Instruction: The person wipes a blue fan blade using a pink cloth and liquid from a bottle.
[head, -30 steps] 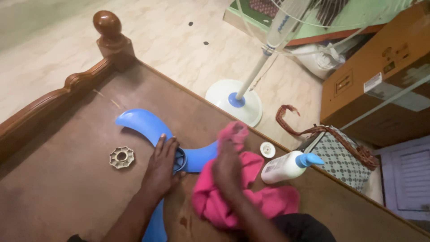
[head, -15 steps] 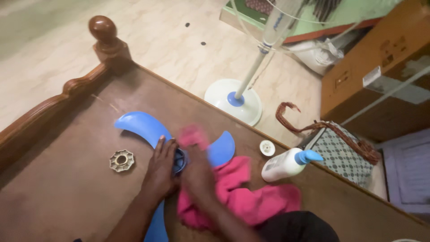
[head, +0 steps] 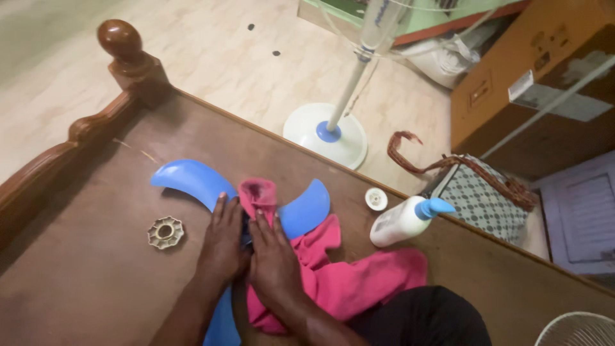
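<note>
Left hand [head: 222,240] flat on blue fan blade [head: 192,181] lying on wooden surface [head: 77,288], right hand [head: 274,263] fingers spread, pressing pink cloth [head: 359,282] onto blade hub, white bottle [head: 403,221] nearby

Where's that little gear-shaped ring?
In the head view, the gear-shaped ring lies on the wooden board, just left of the left hand, below the blue fan blade.
</note>
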